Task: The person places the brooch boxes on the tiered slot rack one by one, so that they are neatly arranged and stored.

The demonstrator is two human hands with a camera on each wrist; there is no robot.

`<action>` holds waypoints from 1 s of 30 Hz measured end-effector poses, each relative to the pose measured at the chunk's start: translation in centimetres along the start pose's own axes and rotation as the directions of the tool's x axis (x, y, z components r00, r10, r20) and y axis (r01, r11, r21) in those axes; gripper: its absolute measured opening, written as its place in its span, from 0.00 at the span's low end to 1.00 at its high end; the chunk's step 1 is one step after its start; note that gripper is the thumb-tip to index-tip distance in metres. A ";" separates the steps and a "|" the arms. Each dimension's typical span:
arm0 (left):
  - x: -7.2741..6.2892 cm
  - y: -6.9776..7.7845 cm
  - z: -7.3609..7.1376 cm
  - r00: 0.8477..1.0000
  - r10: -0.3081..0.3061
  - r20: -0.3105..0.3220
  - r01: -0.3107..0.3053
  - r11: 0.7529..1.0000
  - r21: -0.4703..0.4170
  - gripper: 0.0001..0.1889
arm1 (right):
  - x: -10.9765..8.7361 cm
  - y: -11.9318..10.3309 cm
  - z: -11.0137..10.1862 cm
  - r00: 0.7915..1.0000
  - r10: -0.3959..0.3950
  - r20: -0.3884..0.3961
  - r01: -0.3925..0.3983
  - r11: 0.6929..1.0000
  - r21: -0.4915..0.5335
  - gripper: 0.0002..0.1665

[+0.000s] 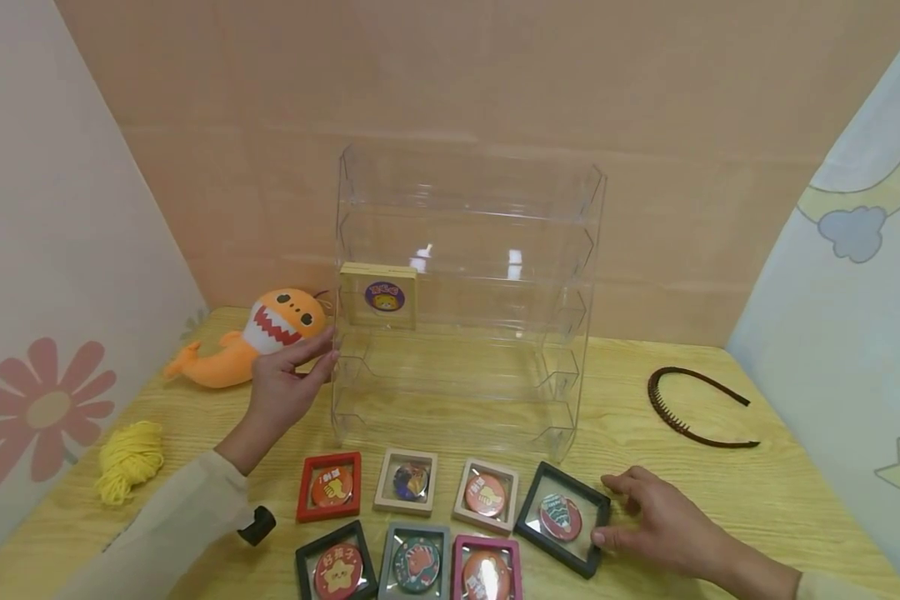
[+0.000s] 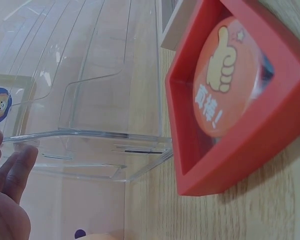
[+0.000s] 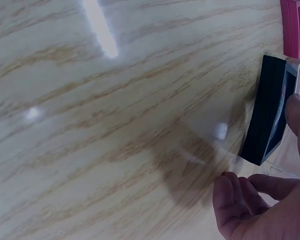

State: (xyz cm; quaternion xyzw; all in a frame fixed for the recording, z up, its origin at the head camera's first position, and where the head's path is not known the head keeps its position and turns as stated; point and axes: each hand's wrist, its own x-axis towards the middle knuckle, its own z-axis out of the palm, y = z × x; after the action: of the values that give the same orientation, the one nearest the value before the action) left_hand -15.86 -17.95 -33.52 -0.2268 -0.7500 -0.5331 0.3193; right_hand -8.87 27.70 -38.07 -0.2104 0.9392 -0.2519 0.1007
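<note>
A clear acrylic display rack (image 1: 465, 358) with several tiers stands on the table. My left hand (image 1: 288, 387) holds the edge of its left side panel between thumb and fingers; the left wrist view shows those fingers (image 2: 17, 170) at the panel. One cream display frame (image 1: 412, 308) with a purple bear badge sits in the rack at the left. My right hand (image 1: 660, 521) is at the right side of a tilted black display frame (image 1: 558, 518) holding a tree-like badge. Its thumb touches the frame's edge, while the other fingers (image 3: 225, 195) are bent and apart from it.
More framed badges lie in front of the rack: red (image 1: 328, 487), beige (image 1: 407, 481), another beige (image 1: 486, 495), black (image 1: 336, 562), grey (image 1: 414, 562) and magenta (image 1: 486, 570). An orange shark plush (image 1: 225, 362) and yellow yarn (image 1: 130, 461) lie left, a brown headband (image 1: 667, 408) right.
</note>
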 end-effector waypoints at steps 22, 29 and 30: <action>-0.5 -3.3 0.1 0.999 -0.042 -0.025 0.041 0.999 -0.036 0.18 | -0.8 -0.4 0.2 0.997 0.029 -0.067 -0.026 0.999 0.043 0.33; -0.5 -2.3 0.0 0.999 -0.041 -0.026 0.040 0.999 -0.023 0.18 | -0.9 -0.4 -0.8 0.982 -0.052 -0.180 0.069 0.994 0.089 0.20; -0.4 -1.8 0.0 0.999 -0.037 -0.024 0.037 0.999 -0.021 0.17 | -1.0 -0.4 -0.9 0.976 -0.060 -0.209 0.081 0.993 0.090 0.17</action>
State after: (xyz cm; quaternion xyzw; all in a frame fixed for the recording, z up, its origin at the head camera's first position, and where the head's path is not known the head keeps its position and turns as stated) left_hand -16.81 -18.57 -35.03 -0.2096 -0.7447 -0.5492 0.3161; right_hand -8.11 28.25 -36.97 -0.2112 0.9231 -0.3214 0.0043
